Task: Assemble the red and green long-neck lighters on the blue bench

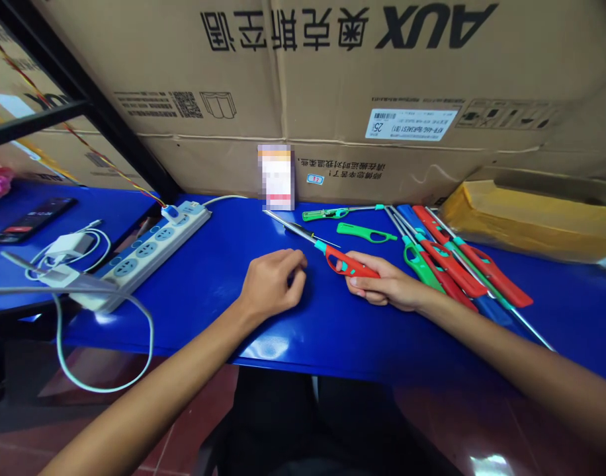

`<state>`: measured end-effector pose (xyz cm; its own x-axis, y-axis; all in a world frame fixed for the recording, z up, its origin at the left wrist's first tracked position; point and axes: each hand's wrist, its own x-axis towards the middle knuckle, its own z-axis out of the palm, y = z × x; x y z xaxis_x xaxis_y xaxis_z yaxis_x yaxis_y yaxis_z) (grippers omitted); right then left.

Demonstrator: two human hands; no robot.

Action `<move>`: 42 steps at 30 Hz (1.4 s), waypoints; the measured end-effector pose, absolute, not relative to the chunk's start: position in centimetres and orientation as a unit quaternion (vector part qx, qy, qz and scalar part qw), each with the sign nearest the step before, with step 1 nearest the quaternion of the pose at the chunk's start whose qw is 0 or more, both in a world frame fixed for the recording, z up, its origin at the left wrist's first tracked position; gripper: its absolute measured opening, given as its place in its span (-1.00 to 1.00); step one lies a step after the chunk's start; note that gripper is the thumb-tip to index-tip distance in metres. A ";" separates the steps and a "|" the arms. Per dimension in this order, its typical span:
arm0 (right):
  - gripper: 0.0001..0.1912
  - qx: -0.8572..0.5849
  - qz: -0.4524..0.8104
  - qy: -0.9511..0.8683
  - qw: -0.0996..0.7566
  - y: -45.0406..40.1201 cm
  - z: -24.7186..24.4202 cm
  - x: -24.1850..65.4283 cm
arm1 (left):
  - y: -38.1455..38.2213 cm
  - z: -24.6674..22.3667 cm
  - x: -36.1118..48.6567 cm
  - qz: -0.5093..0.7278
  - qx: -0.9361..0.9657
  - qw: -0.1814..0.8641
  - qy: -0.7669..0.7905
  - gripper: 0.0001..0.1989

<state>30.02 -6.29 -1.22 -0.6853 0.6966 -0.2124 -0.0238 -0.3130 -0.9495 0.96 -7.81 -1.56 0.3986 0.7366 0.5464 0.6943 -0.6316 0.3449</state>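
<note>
My right hand [382,283] is wrapped round the red handle of a long-necked gas lighter [356,266]. Its metal tube points left and away from me, above a thin dark tool, perhaps a screwdriver [303,233]. My left hand [274,283] rests on the blue table in a loose fist, with nothing visible in it. Behind the held lighter lie a green lighter [323,213] with its inside partly exposed and a loose green handle shell [365,233]. To the right of my right hand, several red, green and blue lighters [454,261] lie in a pile.
A white power strip [159,244] with cables stands at the left, near a charger [67,246] and a black phone [35,219]. Large cardboard boxes [323,86] wall off the back. A taped yellowish carton [531,218] sits at the back right; a black frame post [109,99] rises at the left.
</note>
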 end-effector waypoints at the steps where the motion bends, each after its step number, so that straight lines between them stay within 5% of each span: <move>1: -0.50 -0.317 0.743 -0.539 0.240 -6.3 -1.2 30.0 | -7.5 -1.6 0.9 0.365 0.813 0.083 0.446 -0.81; 6: -0.48 -0.332 0.746 -0.523 0.247 -6.2 -1.2 29.7 | -6.0 -1.8 0.5 0.430 0.711 0.266 0.489 -0.81; 17: -0.60 -0.309 0.774 -0.499 0.238 -5.8 -1.1 29.8 | -6.0 -1.8 0.9 0.386 0.746 0.338 0.424 -0.81; 24: -0.50 -0.241 0.777 -0.553 0.178 -6.0 -1.2 30.5 | -5.9 -1.5 2.2 0.455 0.638 0.524 0.334 -0.60; 37: -0.49 -0.210 0.787 -0.554 0.172 -5.9 -1.6 30.8 | -6.4 -1.6 2.3 0.445 0.600 0.558 0.361 -0.63; 42: -0.42 -0.247 0.684 -0.628 0.278 -5.7 -1.3 30.7 | -5.5 -0.5 0.5 0.555 0.520 0.515 0.396 -0.68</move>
